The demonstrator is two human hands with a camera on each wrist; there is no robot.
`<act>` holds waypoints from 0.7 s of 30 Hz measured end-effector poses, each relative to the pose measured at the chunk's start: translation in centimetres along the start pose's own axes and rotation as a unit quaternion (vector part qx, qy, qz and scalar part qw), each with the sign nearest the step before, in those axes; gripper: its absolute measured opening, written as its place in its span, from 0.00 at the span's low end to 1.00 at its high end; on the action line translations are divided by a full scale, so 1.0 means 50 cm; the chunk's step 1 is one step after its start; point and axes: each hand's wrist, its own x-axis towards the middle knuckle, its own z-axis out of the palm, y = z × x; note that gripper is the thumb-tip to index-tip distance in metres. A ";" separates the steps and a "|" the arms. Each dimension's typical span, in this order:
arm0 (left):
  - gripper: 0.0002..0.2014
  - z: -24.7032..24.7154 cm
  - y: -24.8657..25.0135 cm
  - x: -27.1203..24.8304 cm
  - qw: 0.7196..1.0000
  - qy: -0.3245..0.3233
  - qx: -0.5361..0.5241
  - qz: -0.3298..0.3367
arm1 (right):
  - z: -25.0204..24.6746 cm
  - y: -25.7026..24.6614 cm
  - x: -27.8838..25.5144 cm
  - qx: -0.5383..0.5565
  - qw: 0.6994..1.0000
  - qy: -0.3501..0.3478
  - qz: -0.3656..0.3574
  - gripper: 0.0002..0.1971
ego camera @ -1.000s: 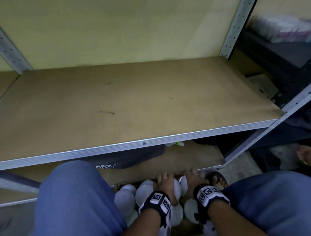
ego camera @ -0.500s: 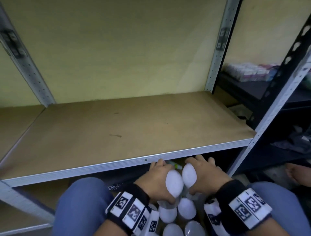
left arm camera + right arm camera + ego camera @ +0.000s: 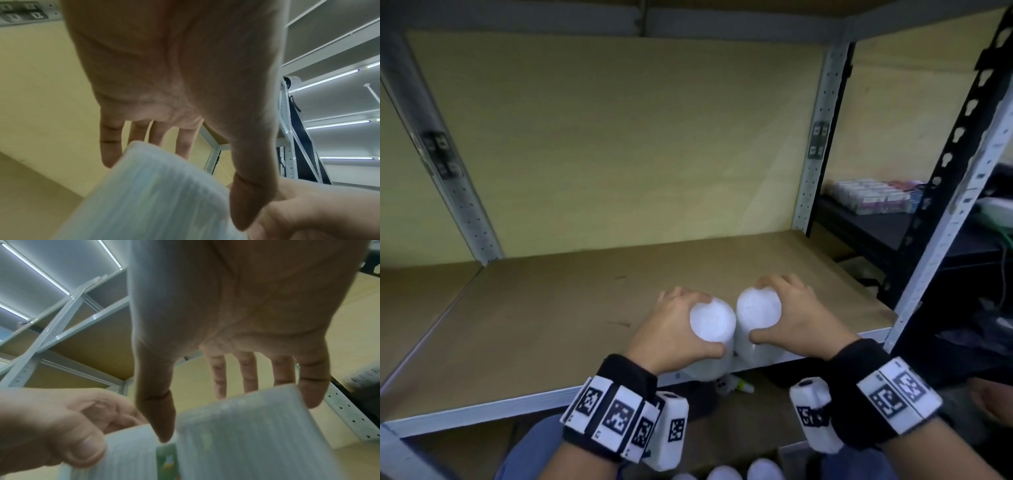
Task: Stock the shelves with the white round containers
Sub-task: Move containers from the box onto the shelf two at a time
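I hold two white round containers side by side over the front edge of the brown shelf (image 3: 544,318). My left hand (image 3: 681,329) grips the left container (image 3: 712,323) from above by its top, thumb on the near side. My right hand (image 3: 787,315) grips the right container (image 3: 758,308) the same way. The two containers touch each other. In the left wrist view the fingers (image 3: 111,146) reach over the left container (image 3: 156,194). In the right wrist view the right container (image 3: 246,431) sits under the thumb and fingers (image 3: 312,386), with the left container (image 3: 131,456) beside it.
More white containers (image 3: 743,472) lie low between my knees. A grey upright post (image 3: 815,137) and a black frame (image 3: 941,192) stand at the right. Small boxes (image 3: 876,197) sit on the neighbouring dark shelf. The yellow back wall (image 3: 619,154) closes the bay.
Both hands rose from the pile below the shelf, each with a container, and now hold them above the shelf's front edge. The head view tilted up.
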 end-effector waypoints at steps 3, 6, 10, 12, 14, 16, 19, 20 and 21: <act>0.34 0.000 -0.011 0.033 0.999 0.021 -0.004 -0.029 | 0.015 0.005 0.039 0.004 1.000 0.008 0.014 0.34; 0.33 0.008 -0.029 0.061 0.999 0.015 -0.006 -0.049 | 0.037 0.015 0.068 -0.005 1.000 -0.008 0.029 0.34; 0.32 0.030 -0.045 0.076 0.998 -0.008 -0.007 -0.058 | 0.062 0.028 0.084 -0.010 0.999 -0.021 0.037 0.34; 0.32 0.036 -0.048 0.076 0.998 0.000 -0.013 -0.059 | 0.064 0.031 0.085 -0.006 0.999 -0.021 0.032 0.33; 0.33 0.038 -0.051 0.077 0.998 0.002 -0.012 -0.057 | 0.065 0.032 0.083 -0.007 0.999 -0.025 0.025 0.33; 0.34 0.037 -0.051 0.077 0.998 -0.011 -0.004 -0.058 | 0.065 0.033 0.079 -0.018 0.999 -0.025 0.021 0.33; 0.34 0.028 -0.045 0.073 0.998 -0.033 -0.004 -0.056 | 0.060 0.026 0.065 -0.028 0.999 -0.006 0.016 0.34; 0.33 0.025 -0.042 0.072 0.998 -0.029 -0.005 -0.049 | 0.057 0.021 0.059 -0.029 0.999 0.008 0.013 0.32; 0.31 0.020 -0.039 0.070 0.999 -0.019 -0.006 -0.040 | 0.053 0.017 0.053 -0.030 0.999 0.024 0.009 0.29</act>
